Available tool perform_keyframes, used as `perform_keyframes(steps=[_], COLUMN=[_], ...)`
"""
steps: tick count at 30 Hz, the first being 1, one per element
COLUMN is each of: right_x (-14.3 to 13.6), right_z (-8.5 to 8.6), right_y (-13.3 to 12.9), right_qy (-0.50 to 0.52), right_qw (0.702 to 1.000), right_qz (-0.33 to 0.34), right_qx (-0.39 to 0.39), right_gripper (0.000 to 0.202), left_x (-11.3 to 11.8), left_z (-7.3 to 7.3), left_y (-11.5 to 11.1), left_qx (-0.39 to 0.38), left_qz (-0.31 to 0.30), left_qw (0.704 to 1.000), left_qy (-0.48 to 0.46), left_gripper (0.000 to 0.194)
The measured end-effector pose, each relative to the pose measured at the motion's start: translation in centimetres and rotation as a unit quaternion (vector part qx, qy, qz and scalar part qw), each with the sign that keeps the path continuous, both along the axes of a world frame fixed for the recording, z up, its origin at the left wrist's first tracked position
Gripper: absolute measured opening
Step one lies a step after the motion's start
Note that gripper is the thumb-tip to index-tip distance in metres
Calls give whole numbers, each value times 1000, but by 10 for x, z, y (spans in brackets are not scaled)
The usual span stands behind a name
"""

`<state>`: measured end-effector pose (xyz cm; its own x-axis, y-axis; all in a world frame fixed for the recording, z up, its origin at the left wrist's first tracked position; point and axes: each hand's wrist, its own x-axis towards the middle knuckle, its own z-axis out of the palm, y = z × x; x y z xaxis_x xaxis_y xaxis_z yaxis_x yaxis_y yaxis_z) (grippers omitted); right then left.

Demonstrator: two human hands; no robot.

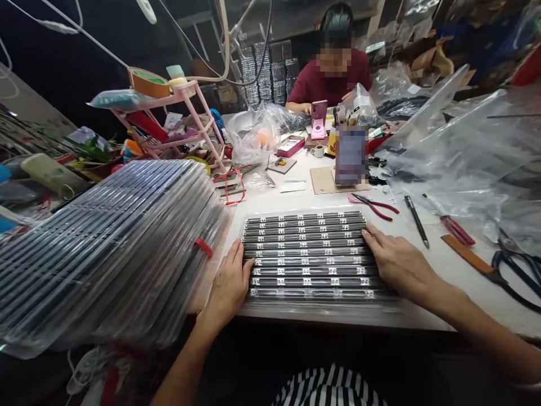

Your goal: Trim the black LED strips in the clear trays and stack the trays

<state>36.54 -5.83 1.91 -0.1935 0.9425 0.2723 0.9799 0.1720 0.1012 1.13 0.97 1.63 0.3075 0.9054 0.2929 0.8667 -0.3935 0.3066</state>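
Observation:
A clear plastic tray with rows of dark strips bearing small silvery marks lies on the white table in front of me. My left hand grips its left edge, the thumb on top by the strips. At the right edge, my right hand holds the same tray, fingertips near its upper right corner. Close on the left stands a tall, leaning stack of similar trays, with a small red piece sticking out of its side.
Red-handled pliers, a black pen, a red-handled tool and large scissors lie to the right. A phone on a stand, a pink rack, plastic bags and a seated person are beyond.

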Motion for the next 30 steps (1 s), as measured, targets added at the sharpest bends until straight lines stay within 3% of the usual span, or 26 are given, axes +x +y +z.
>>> perform_keyframes(steps=[2,5,7,10,13,16,21,30], right_x=[9,37,57,76,82,80,78,68], right_z=[2,1,-4,-17,-26,-27,-25,-28], right_y=[1,-6,-16,-30,-36,-37,-37,-29], right_qy=[13,137,220,276,280,280,280,269], right_qw=[1000,986,965,951,952,950,950,955], right_qz=[17,69,102,103,96,126,123,105], right_qx=[-17,-63,-95,-94,-76,-60,-59,-63], right_gripper=[53,57,53,48,49,57,58,64], left_x=[0,-8,-18,-33,-42,-41,-30,-35], left_z=[2,14,24,33,27,7,-22,-21], left_y=[0,-12,-30,-62,-85,-93,-93,-34], left_qx=[-8,-40,-65,-90,-108,-108,-45,38], left_qz=[-7,-31,-67,-141,-155,-140,-137,-158], left_qw=[1000,999,996,986,981,984,980,977], left_qy=[-3,-14,-10,19,34,-5,-137,-138], left_gripper=[49,46,43,42,59,68,64,48])
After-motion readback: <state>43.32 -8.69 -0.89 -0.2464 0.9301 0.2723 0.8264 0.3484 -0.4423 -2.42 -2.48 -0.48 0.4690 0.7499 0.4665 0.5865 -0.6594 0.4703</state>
